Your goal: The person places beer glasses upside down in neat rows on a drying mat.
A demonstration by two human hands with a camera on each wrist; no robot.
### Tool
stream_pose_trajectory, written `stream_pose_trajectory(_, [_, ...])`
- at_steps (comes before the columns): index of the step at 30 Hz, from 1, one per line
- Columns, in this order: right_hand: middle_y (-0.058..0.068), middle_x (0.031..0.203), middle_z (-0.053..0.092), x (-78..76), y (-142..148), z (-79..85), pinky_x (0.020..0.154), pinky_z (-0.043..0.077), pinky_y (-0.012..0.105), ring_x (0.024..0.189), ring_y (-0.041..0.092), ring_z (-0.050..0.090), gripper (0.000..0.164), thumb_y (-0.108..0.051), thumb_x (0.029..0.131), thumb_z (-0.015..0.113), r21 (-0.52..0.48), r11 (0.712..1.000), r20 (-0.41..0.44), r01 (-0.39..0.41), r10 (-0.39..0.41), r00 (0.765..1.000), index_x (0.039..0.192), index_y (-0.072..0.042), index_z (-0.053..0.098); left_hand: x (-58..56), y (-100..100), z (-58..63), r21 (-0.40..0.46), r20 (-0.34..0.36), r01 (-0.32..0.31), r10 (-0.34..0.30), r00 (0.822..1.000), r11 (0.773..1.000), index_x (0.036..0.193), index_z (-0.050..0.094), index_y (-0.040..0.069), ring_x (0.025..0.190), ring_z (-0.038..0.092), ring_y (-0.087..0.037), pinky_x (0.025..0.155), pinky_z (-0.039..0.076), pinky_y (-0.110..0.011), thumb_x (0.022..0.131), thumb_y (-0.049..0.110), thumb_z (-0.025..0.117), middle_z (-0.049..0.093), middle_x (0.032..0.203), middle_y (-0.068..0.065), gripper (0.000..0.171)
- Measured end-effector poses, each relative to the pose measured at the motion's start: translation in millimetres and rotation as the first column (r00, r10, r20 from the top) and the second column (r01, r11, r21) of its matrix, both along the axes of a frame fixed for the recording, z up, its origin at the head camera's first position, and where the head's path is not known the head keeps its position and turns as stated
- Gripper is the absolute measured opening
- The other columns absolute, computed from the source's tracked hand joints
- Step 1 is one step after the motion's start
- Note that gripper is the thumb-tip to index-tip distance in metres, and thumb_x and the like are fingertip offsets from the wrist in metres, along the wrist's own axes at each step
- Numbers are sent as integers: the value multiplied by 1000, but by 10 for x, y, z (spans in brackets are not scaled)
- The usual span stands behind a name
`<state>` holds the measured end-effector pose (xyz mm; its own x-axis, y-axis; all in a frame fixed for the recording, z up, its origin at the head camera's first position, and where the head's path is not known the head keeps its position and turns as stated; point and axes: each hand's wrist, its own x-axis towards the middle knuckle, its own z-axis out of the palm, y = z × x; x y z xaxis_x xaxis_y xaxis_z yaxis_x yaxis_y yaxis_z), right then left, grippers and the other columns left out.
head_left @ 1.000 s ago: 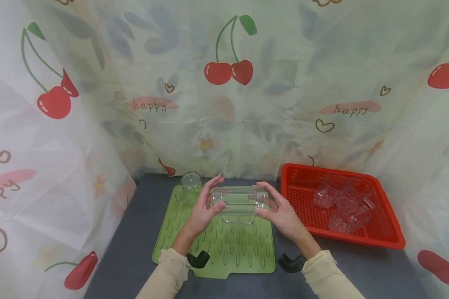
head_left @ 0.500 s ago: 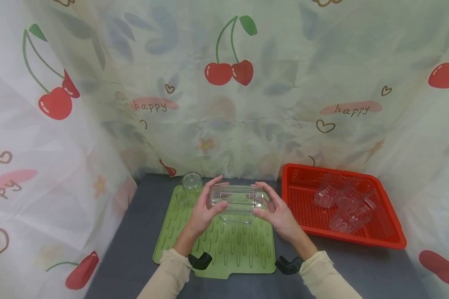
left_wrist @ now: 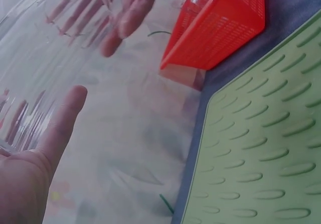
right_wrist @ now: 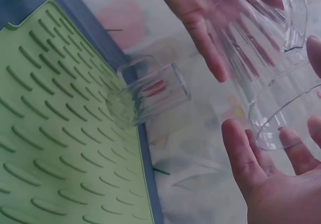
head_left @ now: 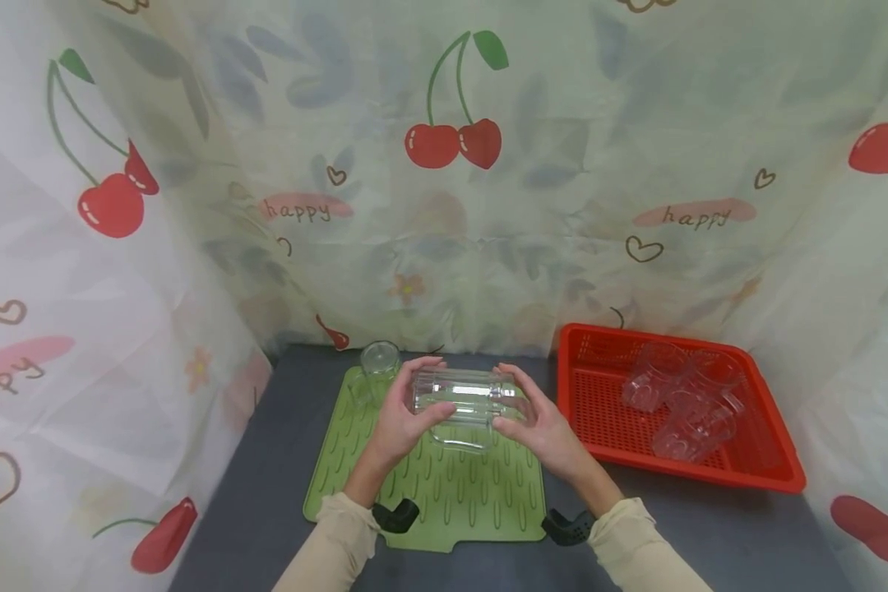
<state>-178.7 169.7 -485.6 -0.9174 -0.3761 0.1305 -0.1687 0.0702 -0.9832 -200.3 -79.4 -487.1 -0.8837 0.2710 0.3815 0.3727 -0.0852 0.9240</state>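
A clear mug (head_left: 462,385) lies sideways between both hands above the green mat, its handle toward me. My left hand (head_left: 400,426) grips the base end, thumb along the near side. At the rim end my right hand (head_left: 546,429) holds the mug between thumb and fingers. The right wrist view shows the open rim by the right hand's fingers (right_wrist: 241,148) and the handle up beside the left palm. Another clear mug (head_left: 380,370) stands upside down at the mat's back left corner, its handle to the left.
The green ribbed drying mat (head_left: 444,501) covers the middle of the dark grey table (head_left: 244,493). At right stands a red plastic basket (head_left: 696,473) with several clear mugs (head_left: 691,427) in it. A cherry-print curtain (head_left: 533,247) encloses the back and sides.
The held mug and my right hand have shifted slightly left, and the mug has tilted a little. My left thumb reaches further along its side. The other mugs stay put.
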Motion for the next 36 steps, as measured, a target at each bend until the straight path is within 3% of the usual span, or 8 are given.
stream_pose_trajectory(4, [4,166,30,-2,21,-43,107,52,53,144,42,44,76,-19,97,72,58,998,-9,10,-9,1000,157,-38,30,3,-17,-17,-21,-13,-6,5,1000,1000,138,50,3,128,56,-21,106,51,-28,85,-1,78,55,140,-13,61])
stream_pose_trajectory(8, [5,166,28,0,47,-69,109,47,62,143,44,45,77,-22,97,71,106,994,-1,2,-2,1000,157,-42,28,13,-24,-33,-20,-25,22,-23,999,1000,138,49,1,126,58,-24,100,57,-30,86,-1,78,53,142,-16,58])
stream_pose_trajectory(12, [6,165,30,7,76,-96,108,48,61,141,44,48,78,-27,96,72,152,988,31,1,-6,1000,158,-41,26,19,-22,-54,-13,-15,53,-53,998,999,139,49,2,124,58,-29,94,61,-40,86,-2,78,47,144,-26,60])
stream_pose_trajectory(18, [4,163,32,7,86,-148,107,51,56,138,42,51,78,-27,95,74,180,984,75,12,-26,997,156,-42,28,14,-10,-66,-29,-12,41,-41,999,999,141,49,4,123,59,-25,90,62,-35,83,1,82,46,143,-30,66])
stream_pose_trajectory(22, [4,163,32,5,84,-176,107,51,55,137,38,52,79,-31,94,75,205,979,94,16,-36,995,157,-43,27,17,0,-49,-42,-24,2,-3,1000,999,141,51,8,125,59,-20,90,62,-30,83,1,83,51,144,-22,67])
stream_pose_trajectory(27, [6,166,30,15,85,-205,108,49,57,138,37,52,83,-36,94,74,271,962,115,-5,-27,993,160,-36,24,33,7,-23,-80,27,-49,51,998,996,143,53,18,135,50,-13,91,60,-27,82,5,84,54,146,-9,70])
stream_pose_trajectory(32, [9,167,29,23,156,-215,107,51,55,139,38,52,85,-35,95,73,273,961,129,-33,-2,992,162,-29,21,21,16,-40,-114,40,-67,72,997,991,145,53,23,140,48,-21,91,59,-25,82,8,86,55,146,-5,73])
stream_pose_trajectory(36, [8,166,32,20,256,-216,106,52,54,140,40,51,82,-36,97,70,259,966,131,-9,-26,991,162,-24,21,13,13,-47,-167,19,-101,106,994,981,147,52,19,142,48,-24,98,57,-29,82,12,86,55,147,-4,74])
